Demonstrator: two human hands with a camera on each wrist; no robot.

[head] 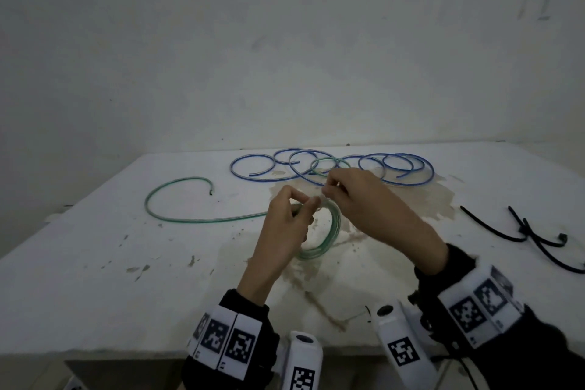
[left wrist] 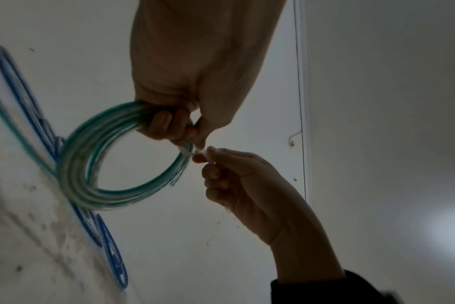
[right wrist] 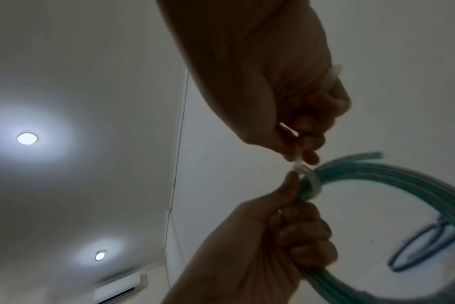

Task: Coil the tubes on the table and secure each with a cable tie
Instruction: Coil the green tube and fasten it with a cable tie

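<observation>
A green tube is wound into a coil (head: 329,239) (left wrist: 91,164) (right wrist: 403,181) held just above the white table (head: 126,279). My left hand (head: 311,203) (left wrist: 185,131) (right wrist: 296,197) grips the bundled turns at the coil's top. A white cable tie (left wrist: 189,152) (right wrist: 310,183) is looped round the bundle beside that grip. My right hand (head: 330,187) (left wrist: 205,158) (right wrist: 303,152) pinches the tie's free tail between thumb and fingers. The tube's loose end (head: 177,218) trails left across the table.
Several blue tubes (head: 332,168) (left wrist: 21,98) lie in loose loops at the back of the table, with a small green loop among them. Thin black strips (head: 522,233) lie at the right. A wall stands behind; the table's front edge is near my wrists.
</observation>
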